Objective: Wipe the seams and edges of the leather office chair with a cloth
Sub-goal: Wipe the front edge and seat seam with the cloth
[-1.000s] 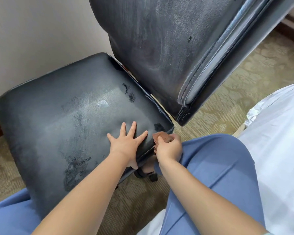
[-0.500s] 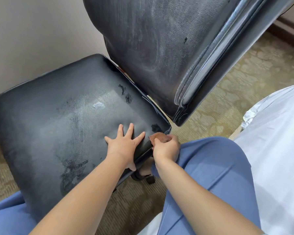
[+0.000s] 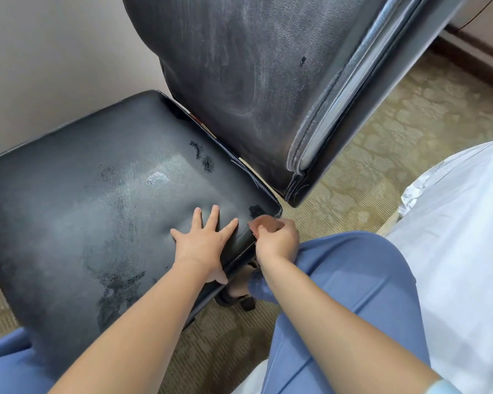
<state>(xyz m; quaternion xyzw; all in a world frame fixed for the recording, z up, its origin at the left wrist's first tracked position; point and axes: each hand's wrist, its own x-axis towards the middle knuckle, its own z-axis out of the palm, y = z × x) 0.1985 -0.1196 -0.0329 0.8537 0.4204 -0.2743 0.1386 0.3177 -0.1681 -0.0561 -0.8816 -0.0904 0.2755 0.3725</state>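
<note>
At the seat's near right corner: I work the stitched side seam of the leather office chair's seat.
Left hand: my left hand lies flat, fingers spread, pressing the cushion top beside that edge, thumb over the side.
Right hand: my right hand grips the cloth, fingers curled round it.
Cloth position: a brown wad, pressed against the seat's edge just short of the corner nearest the backrest.
Step in hand: wiping the right side seam, judged near its rear end.
Surface condition: dark scuffs and pale streaks show on seat and backrest.
Next move calls for: rounding the corner with steady pressure, bracing the seat against swivel.
</note>
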